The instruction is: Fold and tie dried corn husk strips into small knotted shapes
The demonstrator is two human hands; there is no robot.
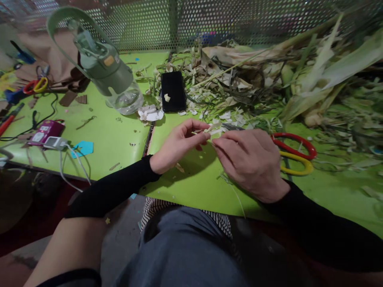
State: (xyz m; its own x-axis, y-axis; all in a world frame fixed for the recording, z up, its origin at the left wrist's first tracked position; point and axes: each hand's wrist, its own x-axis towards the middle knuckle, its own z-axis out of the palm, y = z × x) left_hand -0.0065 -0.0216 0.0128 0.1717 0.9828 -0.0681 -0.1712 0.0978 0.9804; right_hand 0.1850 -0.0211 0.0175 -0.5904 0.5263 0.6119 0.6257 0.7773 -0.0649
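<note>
1. Above the green tabletop (185, 185), our left hand (175, 145) pinches a pale husk strip (216, 127) between thumb and fingers.
2. Our right hand (251, 159) curls beside the strip, fingertips drawn together; we cannot tell whether it grips anything.
3. Just beside that hand, we see red-and-yellow-handled scissors (303, 158).
4. Beyond lie a black smartphone (173, 89) and a husk heap (233, 71); a water bottle (112, 71) stands left.

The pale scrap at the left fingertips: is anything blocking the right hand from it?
Nothing visible: the right hand has its fingertips close beside the pale scrap at the left hand. The scissor handles show on the right hand's other side, outside that gap.
</note>
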